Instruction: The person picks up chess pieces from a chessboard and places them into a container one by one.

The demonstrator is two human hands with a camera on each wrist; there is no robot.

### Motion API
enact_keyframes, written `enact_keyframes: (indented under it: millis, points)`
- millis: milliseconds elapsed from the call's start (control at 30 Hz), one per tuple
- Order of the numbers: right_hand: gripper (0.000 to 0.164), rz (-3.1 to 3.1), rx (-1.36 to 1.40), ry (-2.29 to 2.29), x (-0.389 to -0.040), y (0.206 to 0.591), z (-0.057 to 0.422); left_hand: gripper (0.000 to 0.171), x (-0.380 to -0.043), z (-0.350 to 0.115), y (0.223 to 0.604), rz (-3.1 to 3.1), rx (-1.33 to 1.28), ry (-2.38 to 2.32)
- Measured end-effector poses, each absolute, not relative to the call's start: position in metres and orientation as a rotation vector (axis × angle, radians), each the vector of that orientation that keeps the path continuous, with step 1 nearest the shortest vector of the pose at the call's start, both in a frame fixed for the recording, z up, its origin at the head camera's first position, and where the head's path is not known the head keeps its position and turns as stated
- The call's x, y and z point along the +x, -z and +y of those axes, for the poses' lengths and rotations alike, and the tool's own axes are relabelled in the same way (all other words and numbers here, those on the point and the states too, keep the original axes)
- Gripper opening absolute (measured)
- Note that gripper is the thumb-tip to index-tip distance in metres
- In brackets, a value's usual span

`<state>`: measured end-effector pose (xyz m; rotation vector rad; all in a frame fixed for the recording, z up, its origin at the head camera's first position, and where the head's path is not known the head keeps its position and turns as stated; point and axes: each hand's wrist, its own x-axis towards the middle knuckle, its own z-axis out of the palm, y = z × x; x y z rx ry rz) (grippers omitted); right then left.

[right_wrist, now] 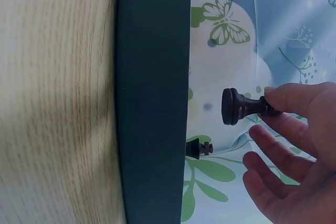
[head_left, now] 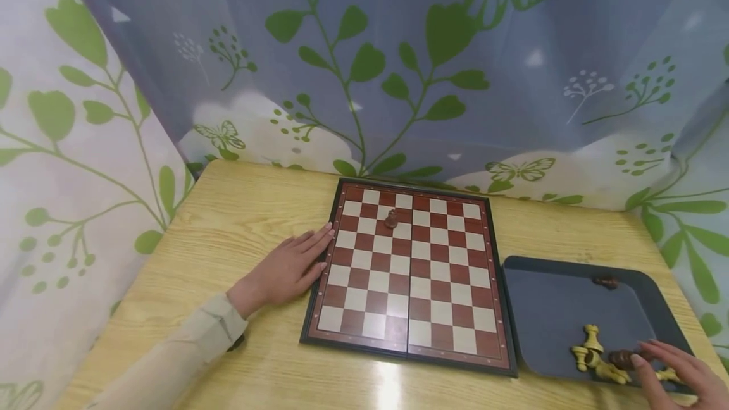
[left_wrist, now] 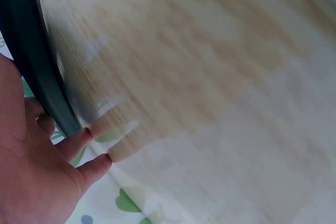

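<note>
A folding chessboard [head_left: 410, 277] with red and white squares lies in the middle of the wooden table. One dark chess piece [head_left: 390, 219] stands on it near the far side. My left hand [head_left: 316, 248] rests flat on the table with straight fingers, its fingertips against the board's left edge [left_wrist: 31, 56]. My right hand [head_left: 643, 356] is over the near corner of a dark grey tray [head_left: 547, 309] and pinches a dark chess piece [head_left: 621, 358]. In the right wrist view that dark piece [right_wrist: 241, 107] is held sideways by its top between the thumb and a finger.
Several light pieces [head_left: 592, 350] lie in the tray beside my right hand, and another dark piece [head_left: 605, 282] lies at its far side. A leaf-print curtain [head_left: 364, 68] hangs close around the table [head_left: 228, 220] on the back, left and right.
</note>
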<state>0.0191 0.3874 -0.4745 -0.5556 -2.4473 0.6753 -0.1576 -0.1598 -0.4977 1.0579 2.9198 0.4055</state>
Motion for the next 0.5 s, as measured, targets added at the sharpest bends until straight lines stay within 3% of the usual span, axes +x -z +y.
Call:
enact_keyframes:
  millis: [500]
  points:
    - [0.035,-2.555,-0.676,-0.806,0.013,0.483,0.401,0.060,-0.158,-0.159,0.499,2.925,1.040,-0.395]
